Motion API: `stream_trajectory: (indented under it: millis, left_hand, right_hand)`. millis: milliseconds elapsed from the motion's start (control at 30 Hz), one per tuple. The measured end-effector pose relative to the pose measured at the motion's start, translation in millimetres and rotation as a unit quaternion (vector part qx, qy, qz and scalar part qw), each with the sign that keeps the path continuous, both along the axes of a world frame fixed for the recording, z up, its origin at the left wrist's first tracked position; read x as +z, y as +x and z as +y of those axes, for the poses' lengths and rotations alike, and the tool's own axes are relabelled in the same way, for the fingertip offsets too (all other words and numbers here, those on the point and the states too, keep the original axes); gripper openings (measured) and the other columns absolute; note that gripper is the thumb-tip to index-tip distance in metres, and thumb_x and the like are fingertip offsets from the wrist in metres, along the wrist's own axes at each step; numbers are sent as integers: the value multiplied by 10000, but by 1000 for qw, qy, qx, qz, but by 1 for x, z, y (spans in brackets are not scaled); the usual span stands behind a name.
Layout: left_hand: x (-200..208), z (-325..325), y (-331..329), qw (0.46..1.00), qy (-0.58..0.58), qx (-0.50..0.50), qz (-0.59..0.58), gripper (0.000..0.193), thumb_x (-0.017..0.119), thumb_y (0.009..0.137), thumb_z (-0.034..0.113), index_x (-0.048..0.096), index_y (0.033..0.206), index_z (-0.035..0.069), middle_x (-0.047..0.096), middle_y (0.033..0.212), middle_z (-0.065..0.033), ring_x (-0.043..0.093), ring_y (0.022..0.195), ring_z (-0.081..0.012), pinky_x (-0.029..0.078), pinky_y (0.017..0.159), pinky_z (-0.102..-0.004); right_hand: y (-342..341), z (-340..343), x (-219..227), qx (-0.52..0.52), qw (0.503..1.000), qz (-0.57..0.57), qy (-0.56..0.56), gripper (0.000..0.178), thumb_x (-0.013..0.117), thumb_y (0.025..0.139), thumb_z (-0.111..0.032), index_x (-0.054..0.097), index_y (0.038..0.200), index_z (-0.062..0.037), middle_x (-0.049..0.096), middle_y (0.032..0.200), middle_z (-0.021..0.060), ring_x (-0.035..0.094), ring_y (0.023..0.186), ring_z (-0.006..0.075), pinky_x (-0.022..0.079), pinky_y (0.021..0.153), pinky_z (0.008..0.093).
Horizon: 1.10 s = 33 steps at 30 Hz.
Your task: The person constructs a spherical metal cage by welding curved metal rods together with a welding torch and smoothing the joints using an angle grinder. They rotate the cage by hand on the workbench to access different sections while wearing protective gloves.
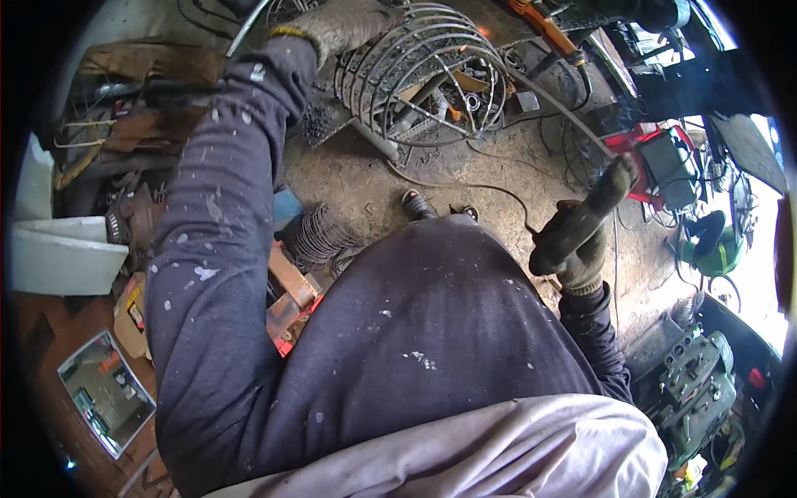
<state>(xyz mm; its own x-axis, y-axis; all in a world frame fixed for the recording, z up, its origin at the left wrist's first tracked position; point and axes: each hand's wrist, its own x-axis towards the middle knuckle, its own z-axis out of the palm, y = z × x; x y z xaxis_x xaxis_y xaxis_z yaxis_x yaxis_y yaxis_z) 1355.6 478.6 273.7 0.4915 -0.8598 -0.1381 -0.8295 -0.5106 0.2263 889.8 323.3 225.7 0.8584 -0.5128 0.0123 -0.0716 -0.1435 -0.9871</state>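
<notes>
A cage of steel rod rings, joined by straight crossbars, stands ahead of me at the top of the view. My left hand, in a grey work glove with a yellow cuff, is closed on its upper left edge; the fingertips are partly hidden. One spot on the far rings glows orange. On the right, my gloved right hand is wrapped around a dark welding electrode holder. A cable runs to it across the floor. From its tip, a long thin electrode slants up left toward the rings.
Metal scraps and washers lie behind the rings. A red and grey machine stands at the right, with loose cables around it. Coiled spring wire lies left of my feet. A green-grey machine part sits lower right, and a mirror lower left.
</notes>
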Motion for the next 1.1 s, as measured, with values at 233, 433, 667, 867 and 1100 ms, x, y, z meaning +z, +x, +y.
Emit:
stream_trajectory:
  millis: [233, 433, 667, 867, 1100]
  left_hand:
    - [-14, 8, 74, 950, 192, -242, 45, 380, 445, 1009, 86, 496, 1364, -41, 669, 1061, -114, 589, 803, -154, 492, 739, -288]
    - [7, -14, 50, 960, 194, -199, 33, 348, 440, 1016, 113, 556, 1334, 30, 662, 1164, -92, 620, 941, -175, 490, 828, -308]
    - [-34, -29, 72, 916, 173, -306, -194, 245, 498, 970, 133, 688, 1104, 56, 668, 1166, -77, 626, 1050, -230, 490, 863, -361]
    - [-16, -18, 54, 885, 70, -407, -215, 277, 478, 970, 184, 695, 1024, 21, 694, 1041, -139, 657, 931, -287, 494, 787, -421]
    - [-9, -10, 36, 934, 85, -319, -138, 293, 472, 971, 202, 693, 1027, 18, 692, 1044, -147, 655, 939, -295, 492, 795, -424]
  right_hand:
    - [25, 28, 52, 207, 939, 82, -262, 359, 765, 741, -136, 599, 1047, -50, 662, 867, 100, 667, 771, 234, 524, 692, 348]
    - [51, 68, 40, 156, 925, -9, -346, 422, 787, 669, -223, 634, 1034, -78, 673, 838, 118, 676, 719, 311, 532, 632, 388]
    - [79, 135, 32, 134, 906, 75, -394, 436, 783, 670, -230, 634, 1048, -71, 654, 800, 110, 676, 721, 320, 539, 627, 399]
    - [89, 156, 25, 91, 903, 105, -407, 408, 718, 685, -127, 613, 1072, -53, 671, 853, 147, 675, 736, 343, 545, 636, 402]
    - [99, 169, 22, 76, 901, 159, -396, 443, 761, 709, -214, 618, 1096, -53, 687, 889, 144, 687, 792, 339, 556, 689, 415]
